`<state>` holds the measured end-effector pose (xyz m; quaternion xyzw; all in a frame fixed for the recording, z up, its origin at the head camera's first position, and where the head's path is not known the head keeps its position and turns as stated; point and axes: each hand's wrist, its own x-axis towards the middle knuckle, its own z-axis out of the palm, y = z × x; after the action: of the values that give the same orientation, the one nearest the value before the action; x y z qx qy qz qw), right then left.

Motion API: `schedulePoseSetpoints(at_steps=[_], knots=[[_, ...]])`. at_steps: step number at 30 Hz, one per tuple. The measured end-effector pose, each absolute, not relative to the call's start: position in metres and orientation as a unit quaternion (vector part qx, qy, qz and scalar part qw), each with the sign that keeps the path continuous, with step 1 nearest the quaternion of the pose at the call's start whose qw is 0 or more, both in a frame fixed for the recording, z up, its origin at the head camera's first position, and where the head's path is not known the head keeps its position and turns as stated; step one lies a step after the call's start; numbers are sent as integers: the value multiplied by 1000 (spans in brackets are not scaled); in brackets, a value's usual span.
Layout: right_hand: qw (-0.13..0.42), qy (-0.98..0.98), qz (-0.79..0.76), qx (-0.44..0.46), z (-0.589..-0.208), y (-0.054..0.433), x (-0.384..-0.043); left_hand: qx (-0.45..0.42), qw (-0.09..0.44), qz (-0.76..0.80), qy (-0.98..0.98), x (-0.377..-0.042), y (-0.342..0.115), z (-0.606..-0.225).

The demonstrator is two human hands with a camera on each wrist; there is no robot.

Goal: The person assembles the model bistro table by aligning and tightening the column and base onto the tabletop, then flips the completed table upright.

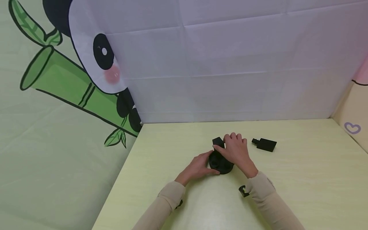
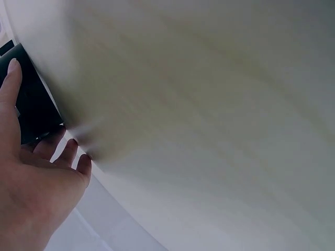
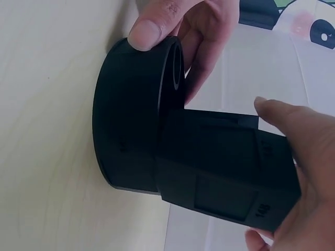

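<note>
The step in hand seems to be fitting or freeing the marked black block (image 3: 230, 167) at the round black base (image 1: 222, 165) on the tabletop (image 1: 172, 143). From its 9 o'clock, the left hand (image 1: 196, 167) pinches the base; from 1 o'clock, the right hand (image 1: 237, 151) grips the block. Next calls for steady alignment. A loose black piece (image 1: 266, 145) lies at 2 o'clock.

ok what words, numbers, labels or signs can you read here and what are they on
"148" or "14B", last character unclear: matte black angular block
Second mark, same block: too blurred to read
Faint mark, matte black round base: too small to read
Purple heart outline, no letters: beige side backdrop
</note>
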<state>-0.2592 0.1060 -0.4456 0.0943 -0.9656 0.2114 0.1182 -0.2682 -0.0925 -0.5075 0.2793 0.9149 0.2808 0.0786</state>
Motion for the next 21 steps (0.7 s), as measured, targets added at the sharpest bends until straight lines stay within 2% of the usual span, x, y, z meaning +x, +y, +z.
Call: schedulePoseSetpoints(at_steps=[8,21], knots=[[83,-961,227,132,-443,108,-261,276,80,280,916,-268,-92,-508],[104,-961,224,121,-446,109,-262,278,74,284,915,-268,-92,-509]])
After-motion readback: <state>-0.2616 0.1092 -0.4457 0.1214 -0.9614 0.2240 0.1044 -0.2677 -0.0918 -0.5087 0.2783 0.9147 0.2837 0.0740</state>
